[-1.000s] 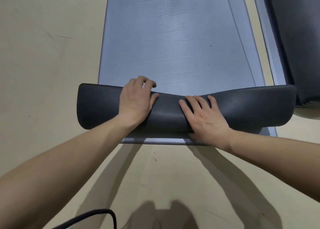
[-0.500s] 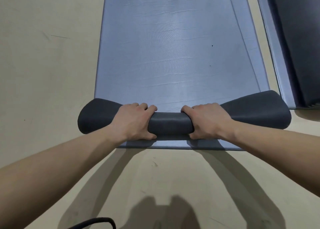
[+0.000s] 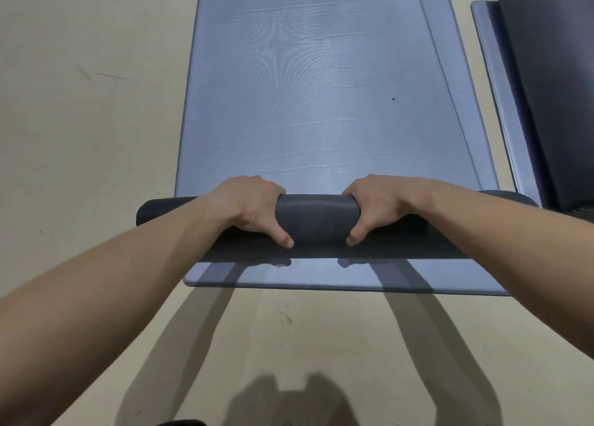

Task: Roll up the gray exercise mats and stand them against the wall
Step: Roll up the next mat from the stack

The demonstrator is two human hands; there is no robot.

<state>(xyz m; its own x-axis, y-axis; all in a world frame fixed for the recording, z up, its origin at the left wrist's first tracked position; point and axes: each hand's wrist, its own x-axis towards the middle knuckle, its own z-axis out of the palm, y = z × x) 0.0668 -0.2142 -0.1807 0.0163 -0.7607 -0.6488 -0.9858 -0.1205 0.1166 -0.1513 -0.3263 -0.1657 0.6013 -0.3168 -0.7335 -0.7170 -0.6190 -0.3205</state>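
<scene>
The loose flap of 1 second ago is now a tight roll [image 3: 316, 218] at the 6 o'clock end of the gray exercise mat [image 3: 321, 88] on the floor [image 3: 80, 136] — left hand [image 3: 247, 207] and right hand [image 3: 382, 207] each have a grip clamped round it. The core looks set; the flat length toward 12 o'clock is still unrolled.

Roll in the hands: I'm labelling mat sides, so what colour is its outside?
Roll: dark charcoal gray, darker than the blue-gray flat mat; head view.
</scene>
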